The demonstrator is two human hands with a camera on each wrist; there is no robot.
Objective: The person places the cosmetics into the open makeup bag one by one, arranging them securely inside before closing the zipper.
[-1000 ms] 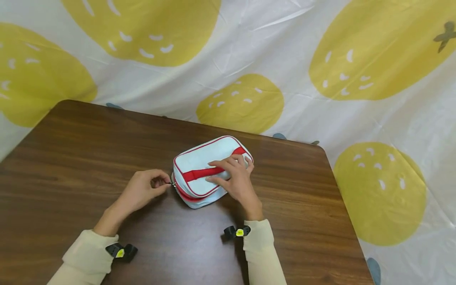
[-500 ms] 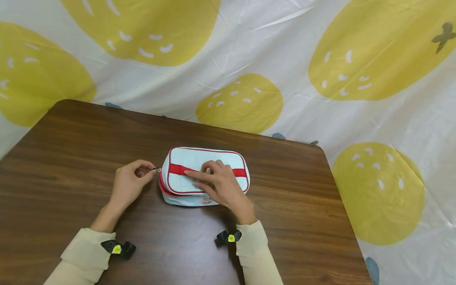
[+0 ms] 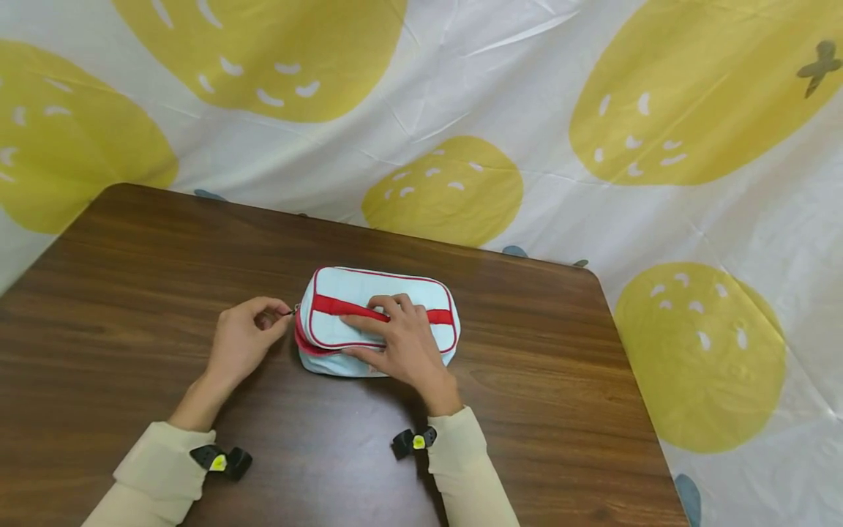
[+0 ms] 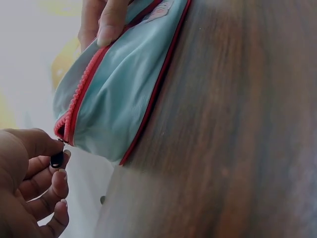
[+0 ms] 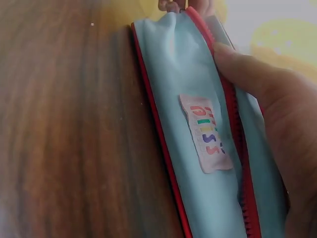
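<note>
A pale blue zip pouch (image 3: 369,282) with red piping and a red top strap (image 3: 339,304) lies on the table. My left hand (image 3: 240,337) is at its left end and pinches the dark zipper pull (image 4: 57,159) between thumb and fingers. There the red zipper (image 4: 84,91) shows a small gap by the slider. Over the pouch's top, my right hand (image 3: 408,344) grips it, fingers bent across the strap and thumb (image 5: 237,64) pressed on the front edge along the zipper. Part of the strap is hidden under the right fingers. A colourful lettered label (image 5: 205,134) shows on the front side.
The brown wooden table (image 3: 165,256) extends around the pouch on all sides. Behind it hangs a white curtain (image 3: 448,95) with yellow fruit prints. A black wrist camera (image 3: 224,461) is strapped to the left sleeve, another camera (image 3: 411,443) to the right.
The pouch has turned and shifted left, now lying nearly level across the view. Both hands moved left with it, the left still on the zipper pull. The right thumb has come down to the front edge.
</note>
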